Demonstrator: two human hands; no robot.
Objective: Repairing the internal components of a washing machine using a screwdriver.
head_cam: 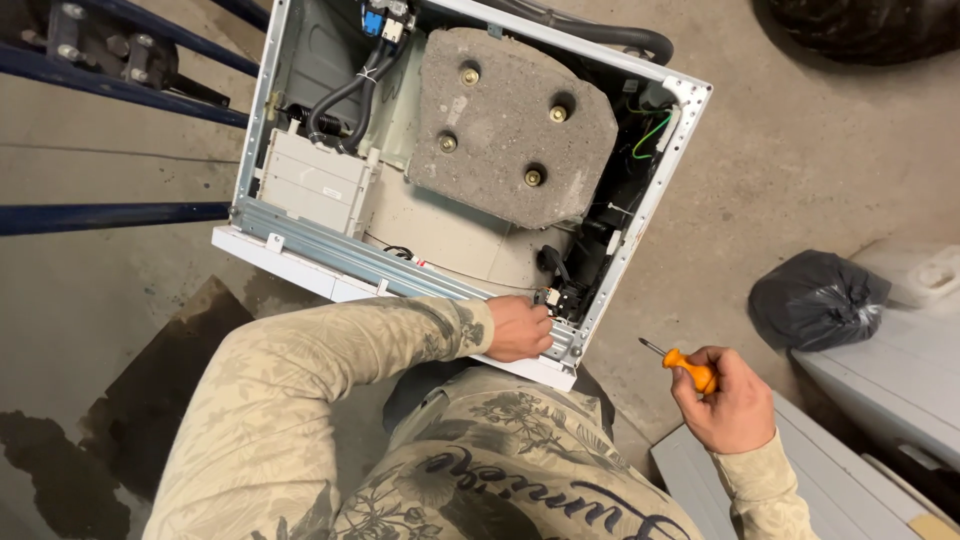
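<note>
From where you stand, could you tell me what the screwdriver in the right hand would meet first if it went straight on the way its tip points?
The right hand holds the screwdriver with its tip aimed up and left. Carried straight on, it would probably first reach the white cabinet's near corner, close to the left hand. Depth is unclear from above.

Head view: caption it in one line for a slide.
Left hand reaches into an opened washing machine at its front corner; right hand holds an orange-handled screwdriver.

I see only one package, a knotted black plastic bag [815,298] on the concrete floor [800,150], right of the open machine [470,160].
</note>
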